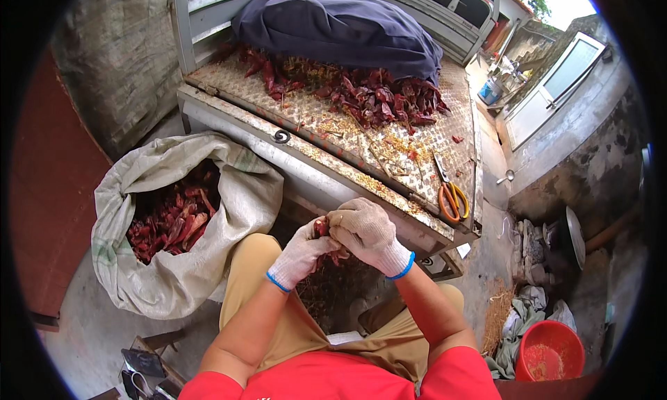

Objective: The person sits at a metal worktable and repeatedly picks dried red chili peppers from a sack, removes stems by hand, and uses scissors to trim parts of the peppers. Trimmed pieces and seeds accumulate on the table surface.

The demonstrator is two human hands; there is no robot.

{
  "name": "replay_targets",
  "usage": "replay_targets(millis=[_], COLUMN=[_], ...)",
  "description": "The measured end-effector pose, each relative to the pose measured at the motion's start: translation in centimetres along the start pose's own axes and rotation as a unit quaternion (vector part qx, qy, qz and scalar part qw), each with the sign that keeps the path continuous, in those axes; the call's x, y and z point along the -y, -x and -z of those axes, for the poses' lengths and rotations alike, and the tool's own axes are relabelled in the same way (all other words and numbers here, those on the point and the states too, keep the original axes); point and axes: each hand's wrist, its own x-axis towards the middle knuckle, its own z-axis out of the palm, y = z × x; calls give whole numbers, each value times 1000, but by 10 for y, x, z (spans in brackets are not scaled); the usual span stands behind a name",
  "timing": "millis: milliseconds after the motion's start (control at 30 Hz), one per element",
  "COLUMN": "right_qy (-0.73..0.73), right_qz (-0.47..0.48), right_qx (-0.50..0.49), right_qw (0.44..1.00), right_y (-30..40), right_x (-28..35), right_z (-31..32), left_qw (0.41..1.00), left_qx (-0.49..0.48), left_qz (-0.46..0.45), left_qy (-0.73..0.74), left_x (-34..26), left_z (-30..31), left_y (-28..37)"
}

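My left hand (304, 251), in a white knit work glove with a blue cuff, is closed around dried red chili peppers (321, 227). Against them my right hand (367, 233), gloved alike, has its fingers bent; whether it pinches a pepper or a stem cannot be made out. Both hands meet above my lap, just in front of the truck bed's edge (333, 163). To the left a white woven sack (250, 191) stands with its rim rolled down, holding many dried red chilies (174, 220). More chilies (385, 98) lie heaped on the metal bed, partly under a dark blue cloth (333, 25).
Scissors (449, 194) with orange and yellow handles lie at the bed's right corner, among scattered seeds and stems. A red basin (551, 350) sits at lower right beside crumpled cloth (513, 337). A white door (555, 90) stands along the right wall.
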Motion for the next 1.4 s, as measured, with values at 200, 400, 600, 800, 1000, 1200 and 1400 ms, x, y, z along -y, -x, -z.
replay_targets(millis=[200, 400, 600, 800, 1000, 1200, 1400], right_qy=[-51, -392, -541, -596, 2, 142, 291], right_qz=[-98, -480, -567, -489, -402, -370, -280], right_qx=[-92, -110, -73, -139, 164, 176, -7], right_qw=[990, 777, 617, 622, 901, 901, 915], right_y=[12, 6, 4, 12, 13, -36, -139], right_x=[2, 11, 2, -24, -26, -37, -111], right_z=[-17, -24, -24, -26, 21, 56, 65], left_qw=[982, 973, 946, 962, 981, 830, 800], left_qx=[-74, -67, -53, -62, -141, -186, -235], left_qz=[6, -45, -132, -149, -132, -380, -388], left_qy=[-175, -218, -292, -221, -3, 364, 393], left_x=[-2, -5, 6, 6, -32, -100, -65], left_z=[-12, -12, 1, -10, 8, 116, 168], left_y=[-3, 2, 0, -2, 18, 36, 67])
